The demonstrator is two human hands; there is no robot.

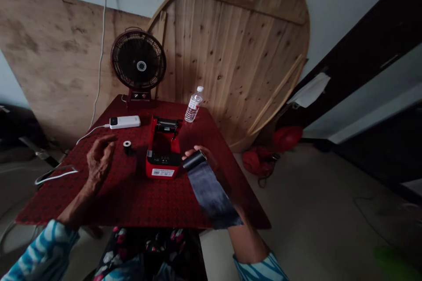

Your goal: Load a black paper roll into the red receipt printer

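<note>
My right hand (211,158) holds a dark ribbon roll (195,159) just off the right side of a red label printer. A wide loose strip of the film hangs from the roll back over my wrist and forearm, hiding part of the hand. The printer (164,158) stands on the table with its top open, its red inside and a dark mechanism at the back showing. My left hand (100,158) is raised to the printer's left, fingers loosely bent and apart, nothing in it. Between them stands a small black roll with a white core (127,147).
On the red patterned table (132,204) are a white power bank (125,122) with a cable, a water bottle (194,104) and a dark fan (138,61) at the back. A round wooden tabletop (231,52) leans against the wall. Red bags (260,160) lie on the floor to the right.
</note>
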